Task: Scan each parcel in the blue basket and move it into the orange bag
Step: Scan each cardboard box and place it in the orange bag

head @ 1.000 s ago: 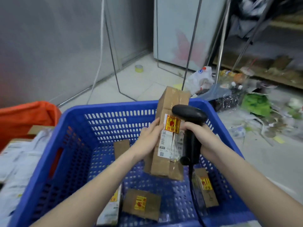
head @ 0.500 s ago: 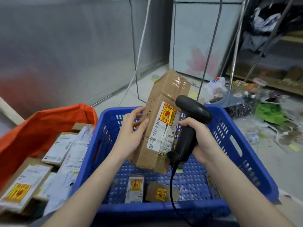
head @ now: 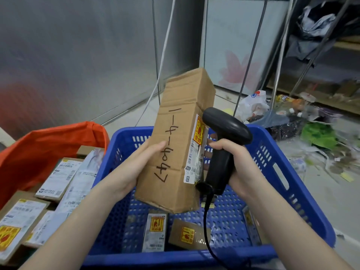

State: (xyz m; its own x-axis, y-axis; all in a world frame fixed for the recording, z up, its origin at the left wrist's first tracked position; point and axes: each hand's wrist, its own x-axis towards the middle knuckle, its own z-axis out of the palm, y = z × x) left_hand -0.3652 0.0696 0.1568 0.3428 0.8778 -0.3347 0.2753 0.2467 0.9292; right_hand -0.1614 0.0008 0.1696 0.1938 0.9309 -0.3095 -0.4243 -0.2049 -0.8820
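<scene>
Parcel (head: 175,149), a tall brown cardboard box with black handwriting down its broad face, is held tilted above the blue basket (head: 288,172). Left hand (head: 134,168) grips it from the left, thumb lying on the written face and fingers wrapped behind. A white shipping label with a red-and-yellow sticker (head: 195,151) runs along the box's right edge. Right hand (head: 235,164) is curled round the grip of a black barcode scanner (head: 224,145), whose head sits just beside that label; its cord (head: 207,227) hangs down into the basket. On the basket floor lie several small parcels: one with a white label (head: 154,232), a brown one beside it (head: 188,234), and what may be another at the right wall (head: 251,225), partly blurred. To the left, the orange bag (head: 44,145) stands open, with labelled parcels (head: 58,178) stacked inside. Litter and plastic bags (head: 253,104) lie on the floor beyond the basket.
</scene>
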